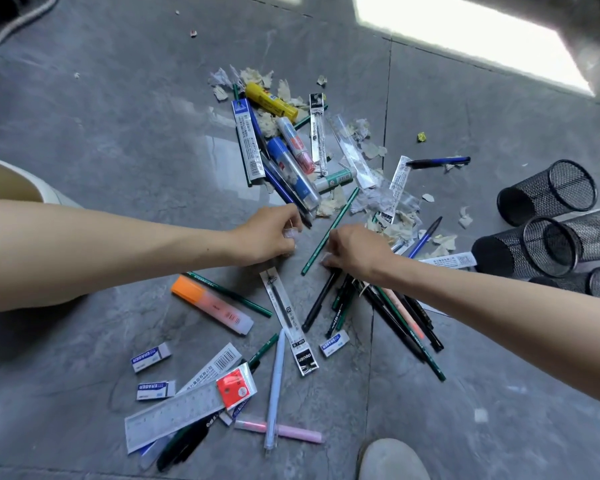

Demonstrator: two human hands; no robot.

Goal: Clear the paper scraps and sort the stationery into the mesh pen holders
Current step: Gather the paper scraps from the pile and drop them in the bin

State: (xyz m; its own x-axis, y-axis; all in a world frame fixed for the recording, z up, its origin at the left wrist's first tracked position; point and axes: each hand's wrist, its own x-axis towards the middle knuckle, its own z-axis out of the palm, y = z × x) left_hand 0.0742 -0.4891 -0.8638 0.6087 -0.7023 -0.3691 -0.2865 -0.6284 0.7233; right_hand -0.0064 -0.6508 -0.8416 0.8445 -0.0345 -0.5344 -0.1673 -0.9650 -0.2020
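Below, left hand (272, 233) and right hand (355, 251) each pinch a pale scrap (290, 233) above glossy grey floor tiles (118, 133).

Left hand (272, 233) and right hand (357, 251) pinch paper scraps (290, 233) among scattered pens (321, 299), mesh pen holders (548, 192) lying sideways

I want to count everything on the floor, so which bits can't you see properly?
All in the head view:
- What the left hand and right hand pinch, if anything: their curled fingers hide it.
- How many mesh pen holders: the right edge cuts some off.
- The dark pens under the clear ruler: partly covered.
- Small print on the refill packet: too small.
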